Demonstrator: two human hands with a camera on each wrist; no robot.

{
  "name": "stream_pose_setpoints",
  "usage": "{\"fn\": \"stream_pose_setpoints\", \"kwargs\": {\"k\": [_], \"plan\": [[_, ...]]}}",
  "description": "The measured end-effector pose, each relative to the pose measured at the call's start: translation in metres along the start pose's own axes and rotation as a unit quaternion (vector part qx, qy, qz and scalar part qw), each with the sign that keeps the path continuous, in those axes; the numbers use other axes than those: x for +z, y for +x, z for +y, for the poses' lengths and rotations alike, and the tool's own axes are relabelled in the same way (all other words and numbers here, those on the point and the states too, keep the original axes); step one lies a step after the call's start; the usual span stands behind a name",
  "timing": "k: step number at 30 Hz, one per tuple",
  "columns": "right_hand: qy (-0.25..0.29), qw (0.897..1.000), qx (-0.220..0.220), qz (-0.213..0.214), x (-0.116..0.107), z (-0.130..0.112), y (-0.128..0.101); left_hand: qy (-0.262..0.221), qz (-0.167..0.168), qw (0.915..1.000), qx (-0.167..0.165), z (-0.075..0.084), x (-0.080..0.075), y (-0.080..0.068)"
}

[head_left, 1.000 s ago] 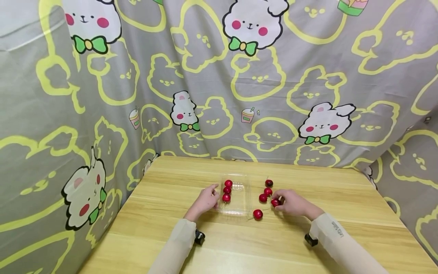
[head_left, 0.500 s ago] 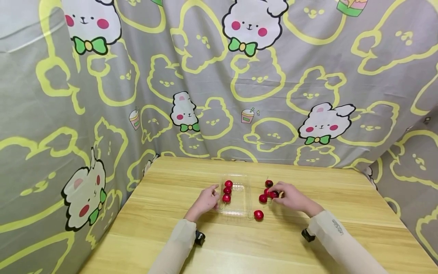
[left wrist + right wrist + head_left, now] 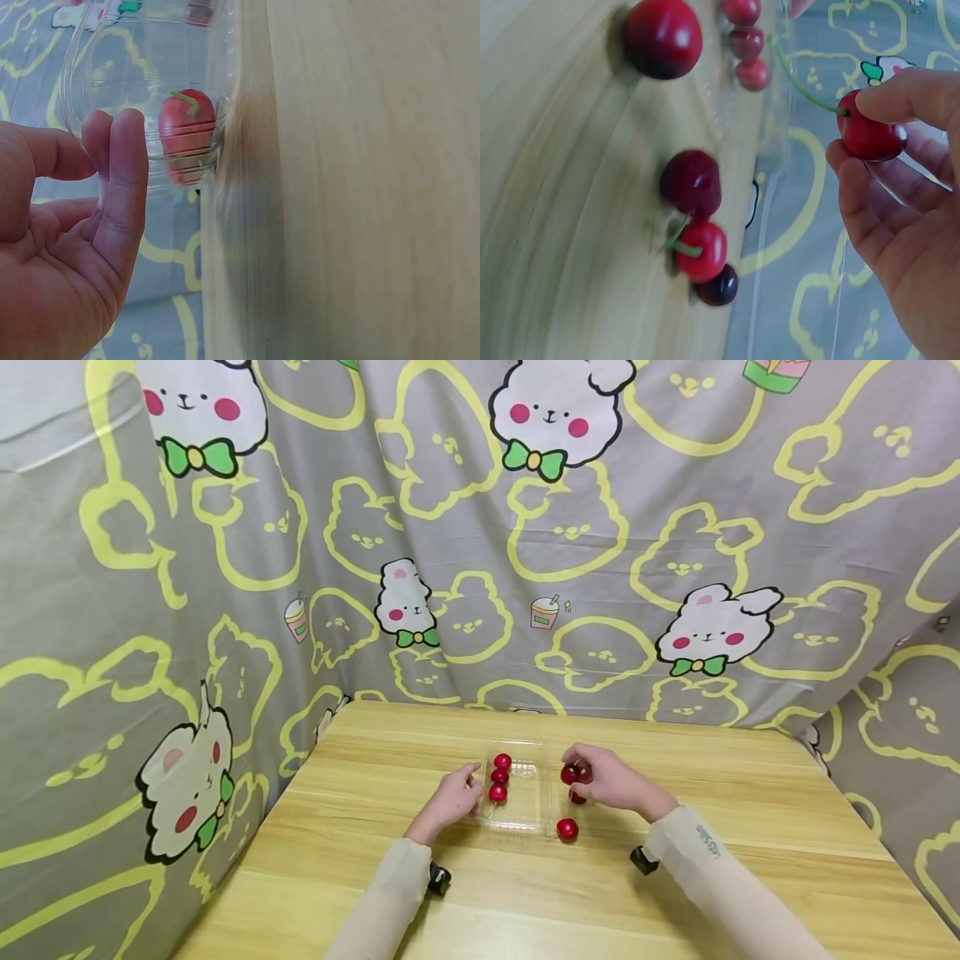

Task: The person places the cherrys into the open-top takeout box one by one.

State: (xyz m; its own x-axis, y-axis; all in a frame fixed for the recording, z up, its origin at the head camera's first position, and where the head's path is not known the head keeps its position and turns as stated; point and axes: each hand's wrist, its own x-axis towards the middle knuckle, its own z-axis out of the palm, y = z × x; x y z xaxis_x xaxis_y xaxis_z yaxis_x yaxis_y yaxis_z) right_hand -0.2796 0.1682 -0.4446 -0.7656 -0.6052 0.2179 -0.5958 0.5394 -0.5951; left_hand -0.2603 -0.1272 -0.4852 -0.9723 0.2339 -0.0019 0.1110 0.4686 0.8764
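A clear plastic tray (image 3: 525,810) lies on the wooden table (image 3: 735,793) with three red cherries (image 3: 499,775) in a row inside it. My left hand (image 3: 468,781) rests against the tray's left edge, fingers relaxed; the left wrist view shows the fingers (image 3: 124,150) beside the tray wall (image 3: 135,67) and one cherry (image 3: 186,135) behind it. My right hand (image 3: 581,768) pinches a cherry (image 3: 866,139) by thumb and fingers, held just right of the tray. Loose cherries (image 3: 691,182) lie on the table below it, another (image 3: 567,829) nearer to me.
A grey cloth (image 3: 480,568) printed with yellow and white rabbits hangs close round the back and both sides of the table. Bare wood lies to the right (image 3: 750,827) and in front (image 3: 525,893) of the tray.
My right hand has picked a cherry from the loose group and carried it left and up, close to the tray's right edge. The left hand has stayed at the tray.
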Motion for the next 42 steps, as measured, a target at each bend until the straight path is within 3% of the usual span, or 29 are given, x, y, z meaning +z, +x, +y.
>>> {"fn": "stream_pose_setpoints", "kwargs": {"k": [8, 16, 23, 42], "plan": [[-0.041, 0.998, -0.047, -0.019, 0.011, -0.018, 0.016, -0.003, 0.001, 1.0000, -0.005, -0.001, 0.001, 0.001], [-0.030, 0.998, -0.048, -0.034, 0.030, -0.030, 0.032, -0.003, 0.002, 1.0000, -0.007, -0.001, 0.000, 0.002], [-0.049, 0.995, -0.076, -0.044, 0.045, -0.031, 0.042, -0.001, 0.001, 1.0000, -0.006, -0.004, 0.001, 0.004], [-0.072, 0.991, -0.085, -0.076, 0.069, -0.032, 0.053, -0.004, -0.001, 1.0000, 0.003, -0.004, 0.001, 0.005]]}}
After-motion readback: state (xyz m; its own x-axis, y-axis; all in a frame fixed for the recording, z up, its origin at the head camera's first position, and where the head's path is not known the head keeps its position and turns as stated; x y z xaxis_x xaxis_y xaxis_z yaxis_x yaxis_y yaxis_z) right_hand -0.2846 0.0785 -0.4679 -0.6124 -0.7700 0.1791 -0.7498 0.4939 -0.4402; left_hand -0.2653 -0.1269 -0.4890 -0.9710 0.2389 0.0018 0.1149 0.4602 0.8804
